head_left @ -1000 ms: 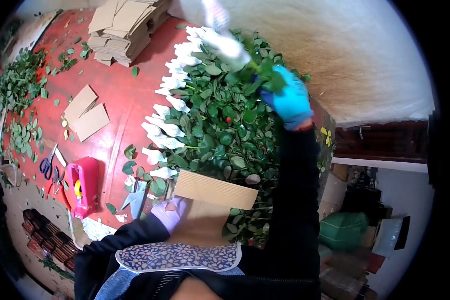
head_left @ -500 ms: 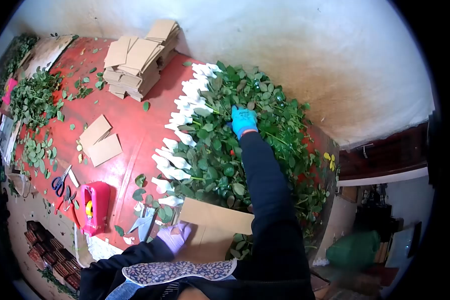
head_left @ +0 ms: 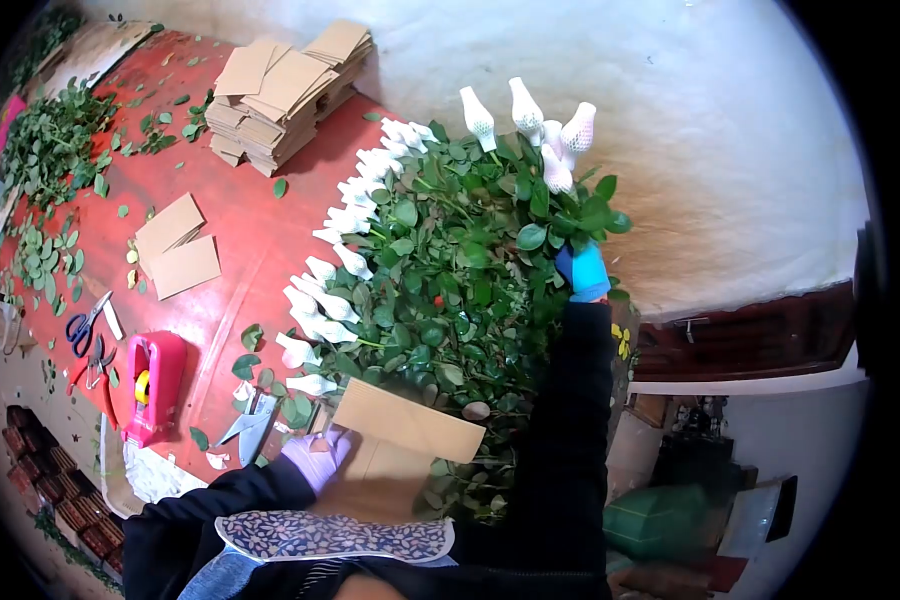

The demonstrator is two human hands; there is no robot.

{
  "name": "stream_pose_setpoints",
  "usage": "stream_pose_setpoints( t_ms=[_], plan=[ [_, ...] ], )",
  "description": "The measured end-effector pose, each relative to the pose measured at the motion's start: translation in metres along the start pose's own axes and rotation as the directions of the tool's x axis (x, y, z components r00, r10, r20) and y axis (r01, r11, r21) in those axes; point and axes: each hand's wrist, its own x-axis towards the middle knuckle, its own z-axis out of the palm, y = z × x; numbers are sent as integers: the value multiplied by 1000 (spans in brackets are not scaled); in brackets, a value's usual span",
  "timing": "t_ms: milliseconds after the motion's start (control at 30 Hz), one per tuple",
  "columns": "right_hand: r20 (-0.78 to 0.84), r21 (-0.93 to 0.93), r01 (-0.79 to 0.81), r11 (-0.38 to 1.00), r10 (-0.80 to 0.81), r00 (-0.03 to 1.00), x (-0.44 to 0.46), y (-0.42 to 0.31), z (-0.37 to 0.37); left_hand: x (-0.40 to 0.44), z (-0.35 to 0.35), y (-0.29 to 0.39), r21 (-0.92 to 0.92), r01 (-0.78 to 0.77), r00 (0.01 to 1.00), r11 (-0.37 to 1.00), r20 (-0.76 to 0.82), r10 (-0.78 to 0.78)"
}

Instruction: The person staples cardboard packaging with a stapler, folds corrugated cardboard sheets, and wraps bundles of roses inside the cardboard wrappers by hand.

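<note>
My right hand (head_left: 588,272), in a blue glove, is closed round the stems of a small bunch of roses (head_left: 558,160). Their heads, wrapped in white net sleeves, stick up against the wall. Below and left of it lies a large pile of leafy roses (head_left: 450,270), sleeved heads in a row along the left side. Near my body my left hand (head_left: 320,458), in a purple glove, grips the left edge of a folded cardboard sheet (head_left: 405,420); some of its fingers are hidden. Grey-bladed scissors (head_left: 252,428) lie just left of that hand.
A stack of cardboard pieces (head_left: 280,95) stands by the wall, and two loose pieces (head_left: 180,247) lie on the red table (head_left: 225,290). Left are a pink tape dispenser (head_left: 156,385), dark-handled scissors (head_left: 87,325), red-handled pruners (head_left: 95,372) and cut leaves (head_left: 55,155).
My right hand has risen out of the pile and moved right, lifting several sleeved roses. My left hand stays at the cardboard. The whole view has shifted somewhat.
</note>
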Motion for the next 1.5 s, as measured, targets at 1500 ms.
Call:
stream_pose_setpoints(
  t_ms=[1500],
  plan=[
    [-59, -270, 487, 831, -519, 853, -2, -140, -64, -5, -101, -14, -200, -114, 987, 973, 91, 135]
  ],
)
